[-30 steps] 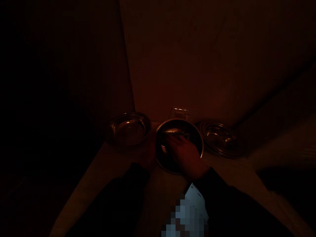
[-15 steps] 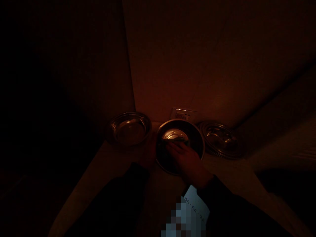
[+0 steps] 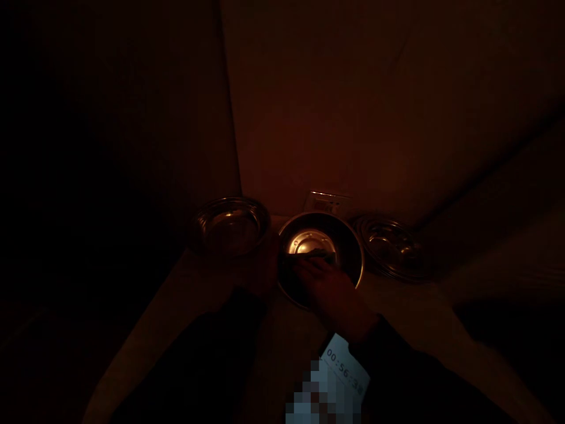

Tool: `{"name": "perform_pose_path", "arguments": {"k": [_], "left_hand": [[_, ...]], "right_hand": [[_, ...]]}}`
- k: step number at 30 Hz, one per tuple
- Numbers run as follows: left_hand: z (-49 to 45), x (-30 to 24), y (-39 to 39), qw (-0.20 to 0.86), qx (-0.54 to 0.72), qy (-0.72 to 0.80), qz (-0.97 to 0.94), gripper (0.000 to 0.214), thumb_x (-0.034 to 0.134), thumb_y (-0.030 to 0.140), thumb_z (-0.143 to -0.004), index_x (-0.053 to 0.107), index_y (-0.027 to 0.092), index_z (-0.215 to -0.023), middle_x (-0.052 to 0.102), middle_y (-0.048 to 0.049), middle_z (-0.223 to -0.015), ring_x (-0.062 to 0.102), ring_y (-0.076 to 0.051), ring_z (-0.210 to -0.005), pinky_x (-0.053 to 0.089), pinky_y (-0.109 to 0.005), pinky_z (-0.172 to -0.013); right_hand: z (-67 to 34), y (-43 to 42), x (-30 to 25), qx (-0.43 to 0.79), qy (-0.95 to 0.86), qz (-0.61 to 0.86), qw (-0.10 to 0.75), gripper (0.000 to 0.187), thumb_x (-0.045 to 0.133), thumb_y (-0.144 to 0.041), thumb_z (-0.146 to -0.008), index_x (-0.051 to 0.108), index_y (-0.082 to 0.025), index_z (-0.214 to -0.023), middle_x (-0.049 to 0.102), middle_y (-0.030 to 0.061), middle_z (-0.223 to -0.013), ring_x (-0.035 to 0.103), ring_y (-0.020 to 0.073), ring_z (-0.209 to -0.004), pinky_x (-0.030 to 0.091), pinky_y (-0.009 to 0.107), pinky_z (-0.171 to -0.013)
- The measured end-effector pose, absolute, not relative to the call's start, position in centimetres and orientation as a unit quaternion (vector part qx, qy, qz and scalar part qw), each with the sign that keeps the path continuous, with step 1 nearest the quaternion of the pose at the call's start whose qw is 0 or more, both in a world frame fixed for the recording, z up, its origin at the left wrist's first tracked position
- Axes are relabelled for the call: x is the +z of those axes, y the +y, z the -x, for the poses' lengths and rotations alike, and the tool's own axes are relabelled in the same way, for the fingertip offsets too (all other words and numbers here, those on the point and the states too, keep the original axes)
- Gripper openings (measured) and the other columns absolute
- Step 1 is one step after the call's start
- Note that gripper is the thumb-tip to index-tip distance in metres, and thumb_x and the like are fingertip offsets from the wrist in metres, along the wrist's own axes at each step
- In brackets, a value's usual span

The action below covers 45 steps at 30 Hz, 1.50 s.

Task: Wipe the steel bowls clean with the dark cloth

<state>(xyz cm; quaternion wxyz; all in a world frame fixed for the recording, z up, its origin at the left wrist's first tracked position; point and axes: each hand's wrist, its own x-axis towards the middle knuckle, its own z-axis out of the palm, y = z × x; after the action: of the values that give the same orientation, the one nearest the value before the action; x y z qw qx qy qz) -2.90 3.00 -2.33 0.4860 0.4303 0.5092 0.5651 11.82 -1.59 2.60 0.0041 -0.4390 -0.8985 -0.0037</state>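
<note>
A deep metal bowl [image 3: 359, 259] stands in the middle of the small table. Inside it, my right hand [image 3: 331, 288] presses a dark, greenish cloth [image 3: 320, 254] against the near inner side, its fingers closed over it. My left hand [image 3: 265, 265] is at the bowl's left rim and appears to grip it, though deep shadow covers most of its fingers. Light glints off the round bottom of the bowl.
A shallow metal basin [image 3: 232, 229] sits at the left, and stacked metal plates or basins [image 3: 392, 247] stand at the right. Behind is a wall with a socket plate [image 3: 329, 201]. A lit phone [image 3: 346, 365] showing a timer lies near my right forearm. The room is very dark.
My right hand and the cloth have shifted slightly within the bowl, a little lower. The view has dimmed and moved slightly; my left hand stays at the rim.
</note>
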Motion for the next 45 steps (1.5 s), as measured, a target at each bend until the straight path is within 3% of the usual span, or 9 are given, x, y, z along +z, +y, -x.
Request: {"name": "perform_pose_path", "arguments": {"k": [9,18,23,30,35,45], "left_hand": [[2.8,-2.2,2.8,0.512,0.572,0.467,-0.439,0.047,0.038,0.049,-0.094,0.069,0.016,-0.107,0.071,-0.0062,-0.113,0.061,-0.021,-0.113,0.039,-0.035,-0.107],[2.8,-1.9,2.7,0.504,0.568,0.494,-0.424,0.047,0.032,0.043,-0.096,0.065,0.015,-0.114,0.066,-0.0070,-0.126,0.055,-0.023,-0.124,0.031,-0.037,-0.114],[3.0,-1.9,2.9,0.472,0.546,0.511,-0.467,0.040,0.033,0.034,-0.095,0.062,0.013,-0.114,0.067,-0.0098,-0.124,0.058,-0.021,-0.119,0.033,-0.036,-0.111],[2.8,-1.9,2.6,0.499,0.572,0.488,-0.432,0.043,0.037,0.045,-0.095,0.066,0.018,-0.112,0.069,-0.0056,-0.120,0.059,-0.022,-0.118,0.040,-0.037,-0.107],[2.8,-1.6,2.4,0.499,0.570,0.503,-0.416,0.039,0.041,0.043,-0.094,0.067,0.019,-0.110,0.068,-0.0049,-0.123,0.059,-0.021,-0.119,0.038,-0.036,-0.108],[2.6,-0.3,2.0,0.504,0.560,0.505,-0.422,0.045,0.035,0.042,-0.096,0.068,0.015,-0.111,0.071,-0.0070,-0.117,0.060,-0.022,-0.118,0.035,-0.036,-0.111]], "right_hand": [[-14.1,-2.8,3.4,0.011,-0.886,0.462,-0.033,0.028,0.051,-0.012,-0.090,0.064,-0.021,-0.112,0.071,0.0047,-0.109,0.061,0.0265,-0.098,0.052,0.037,-0.073],[-12.2,-1.9,2.2,0.006,-0.897,0.442,0.016,0.040,0.048,-0.010,-0.092,0.055,-0.016,-0.130,0.061,0.0056,-0.133,0.052,0.0263,-0.117,0.049,0.040,-0.092],[-10.5,0.3,3.2,-0.038,-0.882,0.469,0.037,0.038,0.044,-0.015,-0.094,0.056,-0.018,-0.131,0.058,0.0057,-0.137,0.053,0.0274,-0.116,0.052,0.040,-0.084],[-12.3,1.0,4.6,-0.102,-0.850,0.516,0.015,0.034,0.044,-0.017,-0.095,0.058,-0.016,-0.126,0.065,0.0084,-0.126,0.057,0.0302,-0.108,0.049,0.039,-0.077],[-13.6,-0.4,4.6,-0.115,-0.833,0.541,-0.027,0.028,0.046,-0.015,-0.093,0.063,-0.014,-0.115,0.070,0.0119,-0.113,0.062,0.0294,-0.098,0.046,0.038,-0.075],[-13.7,-2.2,4.4,-0.033,-0.848,0.525,-0.068,0.024,0.046,-0.012,-0.092,0.067,-0.016,-0.104,0.072,0.0107,-0.102,0.063,0.0278,-0.098,0.042,0.039,-0.080]]}}
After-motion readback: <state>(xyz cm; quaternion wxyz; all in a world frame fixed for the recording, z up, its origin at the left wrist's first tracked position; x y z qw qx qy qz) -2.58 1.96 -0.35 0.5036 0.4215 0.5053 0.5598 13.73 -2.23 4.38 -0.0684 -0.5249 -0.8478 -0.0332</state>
